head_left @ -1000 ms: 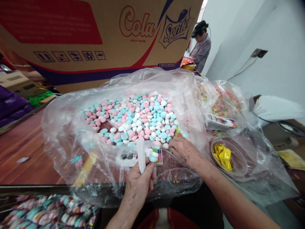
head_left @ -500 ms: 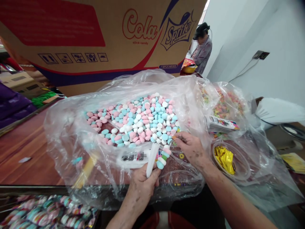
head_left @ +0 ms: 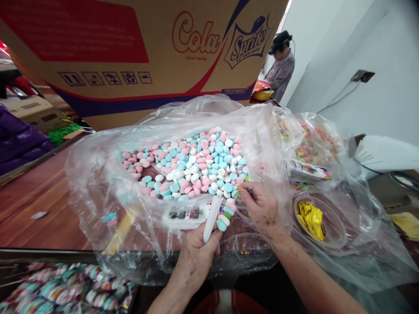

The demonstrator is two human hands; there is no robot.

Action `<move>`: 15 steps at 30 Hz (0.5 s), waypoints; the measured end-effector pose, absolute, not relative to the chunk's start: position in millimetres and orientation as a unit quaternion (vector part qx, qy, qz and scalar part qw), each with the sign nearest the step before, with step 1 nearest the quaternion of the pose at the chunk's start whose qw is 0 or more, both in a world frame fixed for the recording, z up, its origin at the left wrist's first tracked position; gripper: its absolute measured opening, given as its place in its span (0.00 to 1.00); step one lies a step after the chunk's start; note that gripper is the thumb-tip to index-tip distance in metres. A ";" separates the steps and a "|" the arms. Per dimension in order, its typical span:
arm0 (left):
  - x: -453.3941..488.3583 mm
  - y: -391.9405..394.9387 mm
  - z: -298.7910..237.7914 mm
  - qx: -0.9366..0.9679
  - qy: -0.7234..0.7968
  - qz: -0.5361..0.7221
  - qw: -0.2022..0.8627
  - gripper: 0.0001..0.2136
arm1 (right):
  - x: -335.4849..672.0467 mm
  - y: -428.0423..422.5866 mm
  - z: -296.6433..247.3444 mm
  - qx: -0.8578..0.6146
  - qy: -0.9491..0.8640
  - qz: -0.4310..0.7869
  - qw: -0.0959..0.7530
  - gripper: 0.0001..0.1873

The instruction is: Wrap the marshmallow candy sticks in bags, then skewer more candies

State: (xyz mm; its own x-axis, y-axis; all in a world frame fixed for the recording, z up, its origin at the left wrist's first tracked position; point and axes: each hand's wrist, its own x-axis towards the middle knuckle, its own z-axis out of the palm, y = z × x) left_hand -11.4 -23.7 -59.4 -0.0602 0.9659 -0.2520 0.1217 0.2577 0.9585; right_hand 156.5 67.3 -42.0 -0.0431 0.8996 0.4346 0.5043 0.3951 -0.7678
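Note:
A big clear plastic bag (head_left: 98,174) lies open in front of me, full of pink, blue and white candies (head_left: 193,163). My left hand (head_left: 196,253) is closed round a thin white stick (head_left: 211,218) and a short string of candies (head_left: 225,214) beside it. My right hand (head_left: 262,207) is pinched on a small orange piece at the near edge of the candy heap, just right of the string's top. A white printed label (head_left: 185,214) lies under the plastic between my hands and the heap.
A large Cola and Sprite cardboard box (head_left: 140,52) stands behind the bag. To the right are another bag of coloured sweets (head_left: 310,139), a clear bowl (head_left: 337,235) with gold wrappers and a printed packet (head_left: 307,171). Finished candy strings (head_left: 59,290) lie bottom left. Another person (head_left: 281,65) stands far back.
My left hand tilted the stick and candy string to the right. My right hand lifted from the bag's floor and closed its fingertips at the heap's edge, near the string's top.

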 end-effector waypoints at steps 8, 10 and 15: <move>-16.6 -22.9 -58.0 0.477 0.598 0.372 0.526 0.12 | 153.8 65.0 -46.0 -0.466 -0.730 0.188 0.463 0.08; -16.1 -22.6 -57.1 0.473 0.600 0.370 0.529 0.12 | 153.4 61.9 -43.4 -0.444 -0.749 0.190 0.454 0.08; -11.4 -24.4 -58.0 0.432 0.600 0.415 0.530 0.11 | 156.3 60.6 -36.8 -0.432 -0.745 0.187 0.472 0.09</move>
